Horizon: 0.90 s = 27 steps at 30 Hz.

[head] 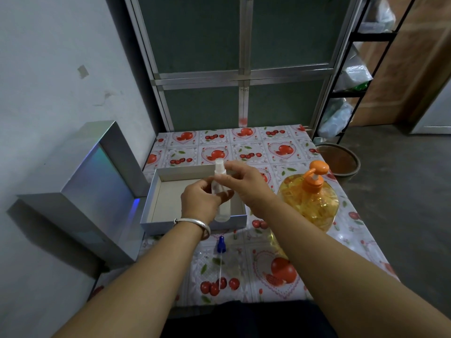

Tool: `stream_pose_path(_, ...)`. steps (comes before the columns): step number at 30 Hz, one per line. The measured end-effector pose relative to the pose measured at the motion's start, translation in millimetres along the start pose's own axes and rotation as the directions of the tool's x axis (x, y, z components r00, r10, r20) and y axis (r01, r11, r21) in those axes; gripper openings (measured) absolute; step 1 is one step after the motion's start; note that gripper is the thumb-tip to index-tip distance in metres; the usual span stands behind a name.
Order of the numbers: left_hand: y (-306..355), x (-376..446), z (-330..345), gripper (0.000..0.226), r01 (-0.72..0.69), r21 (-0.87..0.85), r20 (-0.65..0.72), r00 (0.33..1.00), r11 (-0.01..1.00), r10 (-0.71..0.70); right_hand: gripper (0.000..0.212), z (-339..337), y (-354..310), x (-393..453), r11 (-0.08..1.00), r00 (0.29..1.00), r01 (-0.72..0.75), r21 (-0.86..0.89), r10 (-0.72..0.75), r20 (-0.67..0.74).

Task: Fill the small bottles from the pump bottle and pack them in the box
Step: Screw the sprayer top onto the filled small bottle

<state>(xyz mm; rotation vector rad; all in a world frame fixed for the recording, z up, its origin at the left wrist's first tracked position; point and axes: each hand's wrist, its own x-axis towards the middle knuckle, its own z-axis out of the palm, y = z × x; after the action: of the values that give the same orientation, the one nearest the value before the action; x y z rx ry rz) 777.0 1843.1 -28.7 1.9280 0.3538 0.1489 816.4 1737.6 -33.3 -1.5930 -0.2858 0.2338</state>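
Both hands are raised above the open white box (pixel 156 200), which sits on the tabletop (pixel 256 147) covered with a fruit-and-heart patterned cloth. The left hand (pixel 201 200) grasps a small clear bottle (pixel 220 191) around its middle, fingers curled about the body; the bottle stands close to upright, its base over the near right corner of the box interior. The right hand (pixel 244 180) is at the bottle's upper part, thumb and fingers pinching just below the white spray cap (pixel 219 163); grip of both hands is therefore closed on the same bottle. Whether the bottle holds liquid cannot be told. A silver bangle (pixel 195 224) is on the left wrist. The orange pump bottle (pixel 311 198), holding yellow liquid, stands to the right of the box, near it but apart from the hands. A blue spray head (pixel 221 245) with its dip tube lies on the tabletop near the front edge, between the forearms. The silver box lid (pixel 97 172) leans against the wall at left.
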Motion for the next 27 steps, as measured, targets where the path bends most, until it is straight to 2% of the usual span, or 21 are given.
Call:
stream_pose_path(2,-1,0,0,0.037,-0.006,-0.001,0.009,1.000,1.000,0.006,0.010,2,-1,-2,1.000,0.999,-0.006,0.004,0.006,-0.031)
stream_pose_path(4,-2,-1,1,0.034,0.005,0.001,0.003,1.000,1.000,-0.005,0.021,5,-2,-2,0.999,0.996,-0.028,-0.029,0.026,-0.085)
stream_pose_path(8,-6,-1,-7,0.037,0.001,0.020,-0.006,1.000,1.000,-0.001,0.014,6,-1,-1,1.000,1.000,-0.009,-0.012,0.009,0.021)
stream_pose_path(11,-6,-3,-8,0.036,-0.002,0.007,0.012,1.000,1.000,0.002,0.022,12,-2,-2,0.999,0.998,-0.035,-0.040,0.032,-0.062)
stream_pose_path(13,-6,-3,-10,0.033,0.004,0.007,-0.007,1.000,1.000,-0.004,0.029,15,-4,-2,0.998,0.999,-0.037,-0.044,0.035,-0.033)
stream_pose_path(16,-10,-3,-17,0.038,0.007,0.000,-0.009,1.000,1.000,-0.007,0.019,16,-4,-3,0.999,0.999,-0.018,-0.042,0.019,0.028)
stream_pose_path(19,-13,-5,-19,0.037,-0.008,0.013,-0.008,1.000,1.000,0.009,0.019,23,-6,-4,0.996,0.998,-0.038,-0.080,0.034,-0.045)
stream_pose_path(23,-19,-5,-28,0.041,-0.005,-0.009,-0.026,1.000,1.000,0.005,0.013,27,-7,-6,1.000,0.998,-0.006,-0.029,0.008,0.068)
stream_pose_path(27,-27,-9,-35,0.036,-0.015,-0.012,-0.033,0.999,1.000,0.014,0.025,41,-5,-7,0.992,0.999,-0.007,-0.123,0.003,-0.037)
